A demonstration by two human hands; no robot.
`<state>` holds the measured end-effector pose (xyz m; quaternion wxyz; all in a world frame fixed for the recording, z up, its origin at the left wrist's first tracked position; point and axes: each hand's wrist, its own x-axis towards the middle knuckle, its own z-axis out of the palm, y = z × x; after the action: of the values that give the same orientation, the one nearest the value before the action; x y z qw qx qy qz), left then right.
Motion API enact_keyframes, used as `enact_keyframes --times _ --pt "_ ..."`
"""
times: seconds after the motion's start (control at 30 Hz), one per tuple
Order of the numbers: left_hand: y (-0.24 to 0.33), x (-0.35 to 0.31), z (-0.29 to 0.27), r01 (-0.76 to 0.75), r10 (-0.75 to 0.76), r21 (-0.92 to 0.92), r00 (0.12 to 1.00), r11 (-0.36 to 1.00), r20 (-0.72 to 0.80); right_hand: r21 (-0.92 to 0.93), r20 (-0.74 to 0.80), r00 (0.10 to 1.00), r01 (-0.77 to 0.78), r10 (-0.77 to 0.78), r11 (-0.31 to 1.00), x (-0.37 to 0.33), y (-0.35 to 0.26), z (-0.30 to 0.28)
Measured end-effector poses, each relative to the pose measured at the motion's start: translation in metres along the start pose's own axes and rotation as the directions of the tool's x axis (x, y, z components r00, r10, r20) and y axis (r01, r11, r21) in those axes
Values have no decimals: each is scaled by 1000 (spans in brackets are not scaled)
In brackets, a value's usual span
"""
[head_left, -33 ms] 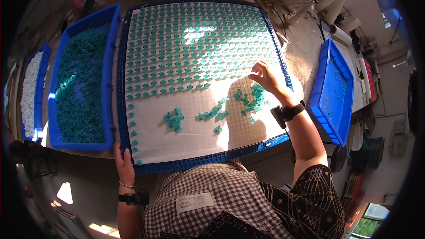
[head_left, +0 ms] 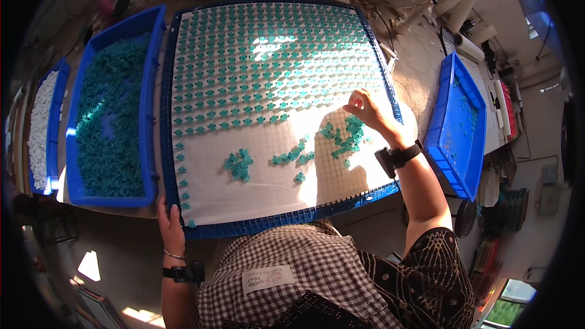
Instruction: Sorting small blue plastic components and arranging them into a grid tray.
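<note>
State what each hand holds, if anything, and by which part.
Right hand: thumb and forefinger close together over the white sheet; whether they pinch anything cannot be told. Left hand: at the near left corner of the blue frame; gripping unclear.

I note teal-green pieces (head_left: 239,165) in regular rows on my white sheet (head_left: 213,192); frame (head_left: 256,228), dark blue. Bin (head_left: 454,155) to my right, brighter blue. My apron (head_left: 274,245): brown-and-white check. My sleeve (head_left: 436,268): black, tan lines.
</note>
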<state>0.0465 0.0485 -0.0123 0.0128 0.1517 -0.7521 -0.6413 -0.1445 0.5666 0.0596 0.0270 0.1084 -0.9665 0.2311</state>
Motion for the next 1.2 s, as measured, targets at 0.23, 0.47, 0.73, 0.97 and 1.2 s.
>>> enact_keyframes --times 0.23,0.47,0.73,0.97,1.2 --pt "6 -1 1 -1 1 11 1000 1000 2 -268 -49 992 101 -119 958 -45 -15 3" --pt "10 -2 2 -17 17 29 1000 999 8 4 21 1000 0 0 1000 -38 -16 -8" --pt "2 2 0 -4 4 88 1000 996 -9 10 -13 998 63 -63 998 -23 -6 26" --pt "10 -1 2 -4 4 68 1000 998 -9 -41 -59 994 95 -97 995 -5 -1 2" --pt "18 -2 7 -4 4 38 1000 999 3 115 -18 992 -120 123 986 2 26 10"
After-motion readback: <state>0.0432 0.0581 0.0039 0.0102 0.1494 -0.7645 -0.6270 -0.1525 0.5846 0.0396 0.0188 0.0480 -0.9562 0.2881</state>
